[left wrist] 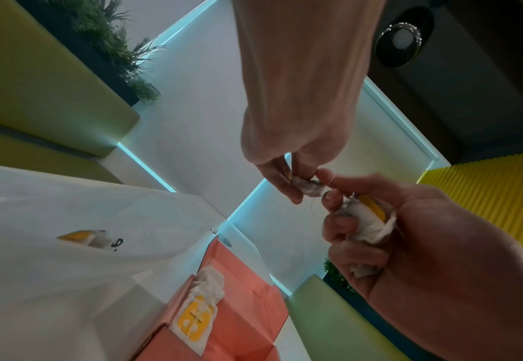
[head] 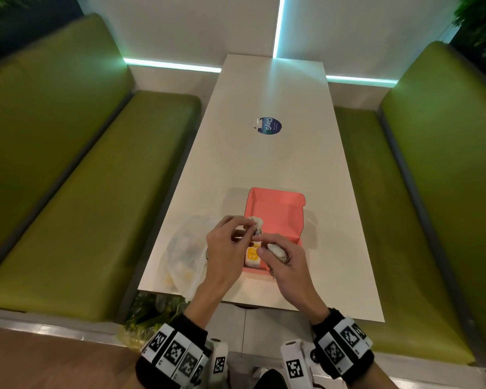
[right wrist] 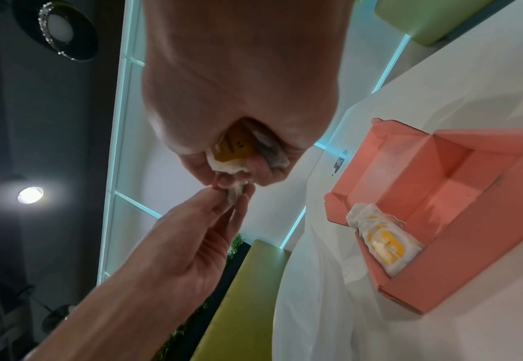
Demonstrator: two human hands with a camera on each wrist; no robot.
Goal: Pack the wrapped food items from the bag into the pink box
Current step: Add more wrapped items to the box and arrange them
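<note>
My right hand (head: 275,255) grips a white wrapped food item (right wrist: 234,152) with a yellow label, held just above the near left corner of the open pink box (head: 275,217). My left hand (head: 244,233) pinches the twisted paper end (left wrist: 308,188) of that same wrapper. Another wrapped item (head: 251,255) with a yellow label lies in the box's near left corner, partly hidden by my hands. The translucent white bag (head: 183,256) lies left of the box, and one more wrapped item (left wrist: 84,238) shows through it.
The box and bag sit near the front edge of a long white table (head: 270,161), which bears a round blue sticker (head: 270,126) farther back. Green benches (head: 101,192) run along both sides. The right half of the box holds nothing.
</note>
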